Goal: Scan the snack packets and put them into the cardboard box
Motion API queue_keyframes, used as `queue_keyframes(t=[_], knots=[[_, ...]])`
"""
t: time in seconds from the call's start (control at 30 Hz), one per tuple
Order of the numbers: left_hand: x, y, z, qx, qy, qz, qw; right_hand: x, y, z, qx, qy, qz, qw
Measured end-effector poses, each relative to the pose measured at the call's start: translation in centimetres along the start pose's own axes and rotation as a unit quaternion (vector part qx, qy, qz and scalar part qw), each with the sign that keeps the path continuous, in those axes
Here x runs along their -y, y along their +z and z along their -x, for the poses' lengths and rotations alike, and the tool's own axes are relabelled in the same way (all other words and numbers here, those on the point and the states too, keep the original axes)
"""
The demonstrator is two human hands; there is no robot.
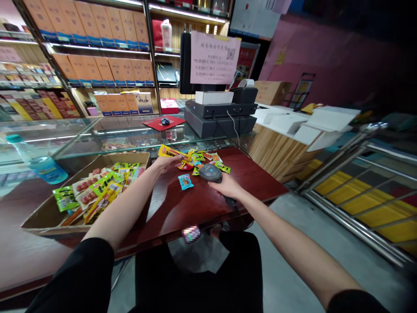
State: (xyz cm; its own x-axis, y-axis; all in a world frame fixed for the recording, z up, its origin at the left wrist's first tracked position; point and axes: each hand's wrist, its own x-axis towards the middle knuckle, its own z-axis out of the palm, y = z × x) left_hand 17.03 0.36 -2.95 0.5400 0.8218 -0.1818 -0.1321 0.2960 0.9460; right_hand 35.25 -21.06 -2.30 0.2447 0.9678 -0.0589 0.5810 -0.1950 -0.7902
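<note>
A person's 2 bare arms in black sleeves reach over a glossy dark red wooden bench (169, 217). At the centre of the frame, the left hand (167, 163) has its grip pinched around a long, flat yellow plastic snack packet (170, 151). Just right of centre, the right hand (227, 186) has its grip wrapped around the handle of a dark grey handheld scanner (210, 172), its rounded head tilted toward the packets. Beyond the scanner lies a loose pile of small green, red and yellow wrapped snacks (198, 157); 1 small blue packet (185, 182) lies apart, nearer the person. At left, an open brown cardboard box (37, 221) holds more packets, beside a clear plastic bottle with blue liquid (47, 163). At upper centre, a pink paper sign (213, 58) covers a black monitor.
</note>
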Motion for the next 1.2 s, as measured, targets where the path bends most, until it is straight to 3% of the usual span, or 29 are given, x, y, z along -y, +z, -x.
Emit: queue_keyframes(t=[0.13,0.27,0.67,0.77,0.83,0.93,1.1,1.2], knots=[[0.0,-0.1,-0.4,-0.026,0.000,0.020,0.999,0.9,0.0,-0.1,-0.029,0.003,-0.012,1.000],[0.1,-0.3,-0.5,0.012,-0.009,0.027,1.000,1.6,0.0,-0.1,-0.049,-0.005,-0.024,0.998],[0.1,0.2,-0.1,0.014,-0.033,0.021,0.999,1.5,0.0,0.3,-0.042,-0.007,-0.028,0.999],[-1.0,-0.8,0.7,0.001,-0.007,-0.006,1.000,1.7,0.1,0.3,-0.038,-0.010,-0.030,0.999],[-2.4,-2.5,1.7,-0.010,0.013,-0.031,0.999,1.7,0.3,0.0,-0.034,-0.019,-0.029,0.999],[-5.3,-7.2,4.2,-0.035,0.018,-0.091,0.995,1.9,1.1,-0.9,-0.019,-0.042,-0.021,0.999],[-10.3,-16.4,10.8,-0.155,-0.020,-0.193,0.969,3.1,3.0,-2.4,0.024,-0.077,-0.030,0.996],[-12.1,-19.6,14.1,-0.195,-0.023,-0.203,0.959,4.0,4.0,-3.0,0.047,-0.103,-0.034,0.993]])
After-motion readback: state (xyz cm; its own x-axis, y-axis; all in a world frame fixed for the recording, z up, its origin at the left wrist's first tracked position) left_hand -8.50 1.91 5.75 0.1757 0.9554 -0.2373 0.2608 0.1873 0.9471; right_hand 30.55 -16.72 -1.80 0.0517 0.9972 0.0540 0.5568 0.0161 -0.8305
